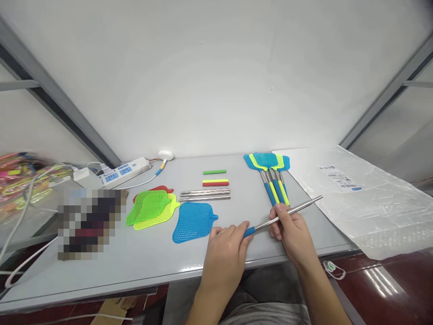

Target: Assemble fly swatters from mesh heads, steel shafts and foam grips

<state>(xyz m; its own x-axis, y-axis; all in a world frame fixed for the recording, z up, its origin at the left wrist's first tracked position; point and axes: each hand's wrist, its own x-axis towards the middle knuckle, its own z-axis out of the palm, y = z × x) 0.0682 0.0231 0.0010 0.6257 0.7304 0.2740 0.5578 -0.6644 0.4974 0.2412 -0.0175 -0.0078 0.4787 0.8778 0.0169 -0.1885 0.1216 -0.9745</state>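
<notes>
My left hand (227, 253) is closed around a blue handle grip (249, 232), most of it hidden in the fingers. From that grip runs a shiny metal rod (302, 206), which my right hand (289, 230) pinches partway along, its tip pointing up and right. Just left of my left hand lies a blue fly swatter head (194, 221). Farther left, a green swatter head (149, 205) overlaps a yellow one (157, 220) and a red one (158, 190). Several metal rods (206, 194) lie behind the blue head. Beyond them are green (214, 172), yellow (215, 181) and red grips (215, 184).
Several assembled fly swatters (270, 169) lie fanned behind my right hand. A white bubble-wrap mailer (358, 198) hangs over the right front edge. At left are a power strip (125, 171), cables and a pixelated item (91, 223). A wall closes off the table's back.
</notes>
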